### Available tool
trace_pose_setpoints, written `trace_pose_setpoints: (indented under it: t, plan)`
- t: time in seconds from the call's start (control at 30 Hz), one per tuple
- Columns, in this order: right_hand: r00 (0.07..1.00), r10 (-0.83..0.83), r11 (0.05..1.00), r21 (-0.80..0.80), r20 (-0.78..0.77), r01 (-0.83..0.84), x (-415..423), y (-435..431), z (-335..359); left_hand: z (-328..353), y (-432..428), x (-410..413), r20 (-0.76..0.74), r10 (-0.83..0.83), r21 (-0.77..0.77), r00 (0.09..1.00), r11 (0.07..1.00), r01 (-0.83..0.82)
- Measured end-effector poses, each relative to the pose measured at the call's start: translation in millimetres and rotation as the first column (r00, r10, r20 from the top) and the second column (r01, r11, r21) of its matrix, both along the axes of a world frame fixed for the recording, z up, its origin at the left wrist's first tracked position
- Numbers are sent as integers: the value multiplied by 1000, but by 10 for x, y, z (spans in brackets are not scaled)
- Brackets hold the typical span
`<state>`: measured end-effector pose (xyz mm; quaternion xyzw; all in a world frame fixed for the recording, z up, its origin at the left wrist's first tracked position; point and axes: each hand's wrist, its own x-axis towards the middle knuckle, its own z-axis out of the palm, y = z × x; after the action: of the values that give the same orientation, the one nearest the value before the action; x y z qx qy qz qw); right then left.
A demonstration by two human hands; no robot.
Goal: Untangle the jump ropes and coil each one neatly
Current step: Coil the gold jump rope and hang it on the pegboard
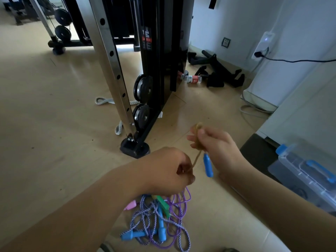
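Note:
A tan jump rope (197,155) runs taut between my two hands above the floor. My right hand (216,148) grips its upper part, where a small coil (198,126) sticks out over my fingers, and a blue handle (207,165) hangs below that hand. My left hand (169,171) pinches the rope's lower end. Under my left hand lies a tangled pile on the floor: a blue-and-white braided rope (145,215) with blue handles (133,235), a thin purple rope (183,202), a green handle (163,204) and a pink handle (131,205).
A gym cable machine (154,70) with a slanted steel post (116,77) and black foot (135,149) stands just ahead. A clear storage box with blue latches (307,177) sits at the right. A bottle (192,79), black bar attachments and a thick grey rope lie farther back.

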<state>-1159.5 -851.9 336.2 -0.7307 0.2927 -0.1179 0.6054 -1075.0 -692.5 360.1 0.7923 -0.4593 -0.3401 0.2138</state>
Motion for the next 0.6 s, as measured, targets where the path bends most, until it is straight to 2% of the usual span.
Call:
trace_pose_setpoints:
  t: [0.03,0.07,0.1,0.17,0.27,0.33,0.43,0.53,0.6]
  plan:
    - [996,68,979,-189,-59,-78,-22,2,-12,58,-3,6,-3,35,-73,999,997,-35]
    - [988,115,943,-302,-100,-141,-32,-4,-34,91,4,29,-15,82,-172,997,982,-83]
    - [983,142,931,-321,-116,-173,-41,-12,-38,132,14,59,-32,141,-286,989,947,-145]
    - [978,181,961,-193,-103,-198,-55,-21,1,167,47,157,-21,280,-469,960,845,-256]
    - [952,304,949,94,-30,-300,-64,-6,108,96,103,332,75,391,-527,917,796,-296]
    - [937,342,888,305,64,-345,-67,26,154,2,124,426,72,406,-496,911,807,-320]
    - [957,219,774,563,191,-290,-27,58,206,-109,113,456,39,345,-338,938,888,-312]
    - [971,76,748,631,228,-207,-1,45,215,-159,71,322,52,178,-91,983,981,-173]
    - [975,9,770,620,221,-148,11,30,159,-159,40,200,23,80,10,997,997,-80]
